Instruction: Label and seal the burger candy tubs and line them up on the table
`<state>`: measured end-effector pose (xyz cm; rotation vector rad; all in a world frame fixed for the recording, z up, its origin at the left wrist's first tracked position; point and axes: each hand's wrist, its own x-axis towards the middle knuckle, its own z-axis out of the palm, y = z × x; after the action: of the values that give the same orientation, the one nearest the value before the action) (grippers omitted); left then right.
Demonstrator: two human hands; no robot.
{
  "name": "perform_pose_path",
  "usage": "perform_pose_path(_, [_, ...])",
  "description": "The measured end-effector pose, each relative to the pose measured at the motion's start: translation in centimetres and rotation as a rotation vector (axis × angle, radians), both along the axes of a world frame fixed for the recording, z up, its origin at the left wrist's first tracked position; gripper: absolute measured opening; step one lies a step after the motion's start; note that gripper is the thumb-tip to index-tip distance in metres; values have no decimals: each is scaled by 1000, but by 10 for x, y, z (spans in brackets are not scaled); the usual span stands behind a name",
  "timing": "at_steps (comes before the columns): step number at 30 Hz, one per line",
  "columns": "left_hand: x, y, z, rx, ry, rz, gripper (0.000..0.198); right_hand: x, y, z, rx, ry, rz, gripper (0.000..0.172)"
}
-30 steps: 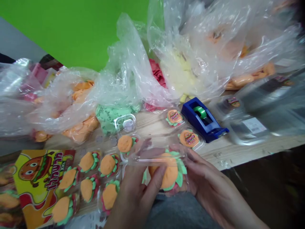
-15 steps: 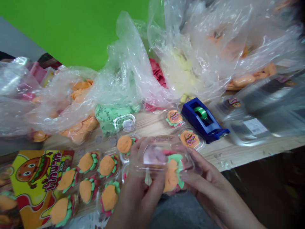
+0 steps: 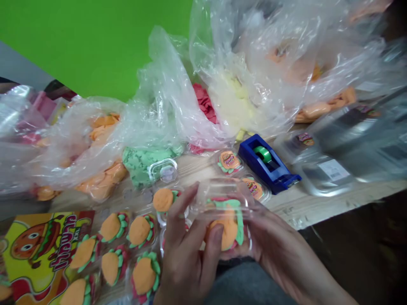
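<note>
My left hand and my right hand together hold a clear plastic clamshell over my lap. Inside it is a burger-shaped sweet in orange, green and red, with my left thumb pressed against it. The clamshell's lid stands up at the far side, though I cannot tell if it is latched. Several matching packs lie in rows just left of my left hand, next to a yellow printed box with a cartoon burger.
Clear plastic bags holding orange, red, yellow and green pieces are heaped along a wooden table. A blue tape dispenser with green tape sits beyond my hands. A green backdrop rises behind, and my grey trouser leg lies below.
The clamshell has turned in my hands, and its lid now stands up at the far side. My left fingers have opened and my thumb lies on the burger. The whole view has shifted slightly.
</note>
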<state>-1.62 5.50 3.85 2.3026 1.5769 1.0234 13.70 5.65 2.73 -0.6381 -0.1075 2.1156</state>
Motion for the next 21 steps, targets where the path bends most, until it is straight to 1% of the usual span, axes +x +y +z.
perform_pose_path(2, [-4, 0, -2, 42, 11, -42, 24, 1, 2, 0, 5, 65, 2, 32])
perform_pose_path(6, [-11, 0, -5, 46, 79, -89, 28, 3, 7, 0, -2, 133, 11, 45])
perform_pose_path(7, [-11, 0, -5, 53, 90, -93, 27, 4, 8, 0, 3, 125, 17, 44])
perform_pose_path(10, [-11, 0, -5, 88, 111, -94, 25, 5, 7, 1, 11, 63, 22, 32])
perform_pose_path(12, [-10, -2, -6, 122, 111, -83, 26, 5, 4, 3, -11, 24, 2, 27])
perform_pose_path(15, [-10, -7, -6, 129, 116, -37, 28, 3, 1, 5, -46, -7, -31, 26])
perform_pose_path(17, [-11, -11, -5, 108, 168, -11, 29, 2, -1, 6, -41, -12, -33, 27])
perform_pose_path(19, [-10, -13, -2, 118, 233, -11, 33, 0, -1, 6, -30, -18, -34, 28])
perform_pose_path(21, [-10, -13, -1, 154, 252, -5, 38, -1, -1, 6, -13, -24, -32, 29])
